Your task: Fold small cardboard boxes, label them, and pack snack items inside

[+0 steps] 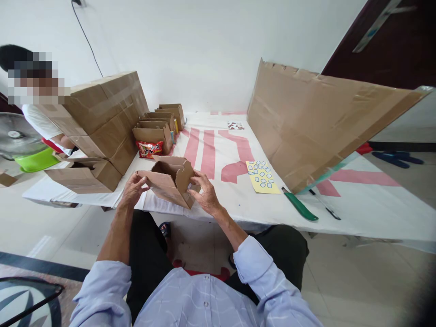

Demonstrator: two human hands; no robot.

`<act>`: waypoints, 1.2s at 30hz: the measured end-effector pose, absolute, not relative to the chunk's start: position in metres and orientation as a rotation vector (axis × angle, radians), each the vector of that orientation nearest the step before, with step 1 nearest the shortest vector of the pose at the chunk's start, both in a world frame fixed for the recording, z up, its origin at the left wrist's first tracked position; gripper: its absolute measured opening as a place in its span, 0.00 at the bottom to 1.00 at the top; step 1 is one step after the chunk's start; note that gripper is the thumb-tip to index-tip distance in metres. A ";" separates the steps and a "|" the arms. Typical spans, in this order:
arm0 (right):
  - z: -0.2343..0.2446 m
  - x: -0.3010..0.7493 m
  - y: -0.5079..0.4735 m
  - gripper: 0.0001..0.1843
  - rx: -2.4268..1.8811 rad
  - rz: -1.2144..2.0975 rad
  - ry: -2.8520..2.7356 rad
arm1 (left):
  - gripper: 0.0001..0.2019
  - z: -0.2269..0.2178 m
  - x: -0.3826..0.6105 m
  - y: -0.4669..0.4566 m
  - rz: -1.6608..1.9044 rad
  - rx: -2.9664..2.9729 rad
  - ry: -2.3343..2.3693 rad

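A small cardboard box [166,182] is held at the front edge of the table, tilted, its top open and a rounded flap standing up at its right end. My left hand [133,187] grips the left end between thumb and fingers. At the right end, my right hand [205,193] has its thumb and fingers closed on the cardboard by the flap. Just behind the box lies a shiny red snack packet [150,149]. The inside of the box is mostly dark.
Several open cardboard boxes [152,133] stand in a row behind, beside a large carton wall [112,118]. A yellow sheet [263,177], a green-handled knife [299,205] and a pen [324,205] lie rightward, near a big cardboard panel [306,122]. A person [37,116] sits at left.
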State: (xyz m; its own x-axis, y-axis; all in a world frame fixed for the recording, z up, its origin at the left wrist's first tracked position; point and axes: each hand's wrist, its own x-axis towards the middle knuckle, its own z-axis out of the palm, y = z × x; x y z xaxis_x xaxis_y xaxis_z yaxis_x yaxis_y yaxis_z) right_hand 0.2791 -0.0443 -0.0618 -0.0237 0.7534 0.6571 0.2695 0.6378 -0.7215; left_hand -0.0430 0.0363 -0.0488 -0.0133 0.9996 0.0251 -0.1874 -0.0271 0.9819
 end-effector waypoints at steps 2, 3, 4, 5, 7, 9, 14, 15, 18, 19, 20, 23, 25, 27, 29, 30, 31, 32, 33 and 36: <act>-0.062 0.280 -0.043 0.21 -0.875 0.469 -1.601 | 0.33 -0.046 -0.044 0.037 1.291 1.087 1.068; -0.062 0.280 -0.042 0.21 -0.877 0.465 -1.605 | 0.33 -0.045 -0.045 0.038 1.280 1.087 1.069; -0.062 0.280 -0.041 0.20 -0.879 0.460 -1.608 | 0.33 -0.044 -0.045 0.039 1.272 1.084 1.070; -0.062 0.280 -0.040 0.20 -0.882 0.455 -1.612 | 0.33 -0.044 -0.046 0.039 1.266 1.080 1.070; -0.062 0.279 -0.038 0.19 -0.891 0.446 -1.616 | 0.33 -0.043 -0.046 0.040 1.258 1.072 1.068; -0.062 0.279 -0.037 0.18 -0.898 0.436 -1.618 | 0.33 -0.044 -0.048 0.041 1.252 1.065 1.065; -0.061 0.277 -0.037 0.16 -0.911 0.415 -1.629 | 0.32 -0.046 -0.050 0.042 1.242 1.060 1.066; -0.061 0.277 -0.037 0.16 -0.917 0.411 -1.630 | 0.32 -0.046 -0.051 0.042 1.236 1.061 1.067; -0.062 0.276 -0.037 0.15 -0.918 0.396 -1.621 | 0.32 -0.047 -0.051 0.043 1.238 1.067 1.061; -0.062 0.275 -0.037 0.15 -0.918 0.390 -1.615 | 0.33 -0.047 -0.051 0.043 1.242 1.068 1.057; -0.062 0.274 -0.037 0.16 -0.921 0.384 -1.610 | 0.33 -0.047 -0.051 0.043 1.245 1.066 1.054; -0.063 0.270 -0.038 0.18 -0.938 0.363 -1.590 | 0.33 -0.047 -0.051 0.043 1.241 1.051 1.058; -0.063 0.267 -0.040 0.19 -0.951 0.356 -1.577 | 0.33 -0.048 -0.051 0.043 1.249 1.043 1.058; -0.063 0.263 -0.042 0.19 -0.962 0.357 -1.564 | 0.33 -0.048 -0.051 0.043 1.260 1.045 1.051; -0.063 0.260 -0.044 0.19 -0.969 0.357 -1.551 | 0.32 -0.048 -0.051 0.042 1.263 1.051 1.047; -0.063 0.259 -0.045 0.19 -0.971 0.353 -1.545 | 0.32 -0.048 -0.051 0.042 1.261 1.052 1.048; -0.063 0.257 -0.046 0.18 -0.974 0.347 -1.539 | 0.33 -0.048 -0.051 0.042 1.257 1.051 1.052; -0.064 0.256 -0.046 0.18 -0.977 0.340 -1.533 | 0.33 -0.048 -0.050 0.042 1.255 1.049 1.058; -0.064 0.256 -0.047 0.17 -0.979 0.331 -1.526 | 0.33 -0.048 -0.050 0.042 1.254 1.047 1.064; -0.066 0.254 -0.048 0.16 -0.967 0.314 -1.509 | 0.32 -0.047 -0.050 0.041 1.255 1.044 1.073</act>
State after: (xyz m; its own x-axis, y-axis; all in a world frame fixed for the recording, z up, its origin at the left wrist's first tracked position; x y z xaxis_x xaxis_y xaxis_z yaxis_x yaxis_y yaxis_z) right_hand 0.2538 -0.0476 -0.0657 0.1056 0.7167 0.6893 0.3820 0.6108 -0.6935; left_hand -0.0497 0.0414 -0.0469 0.0191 0.9991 -0.0380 -0.1931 0.0410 0.9803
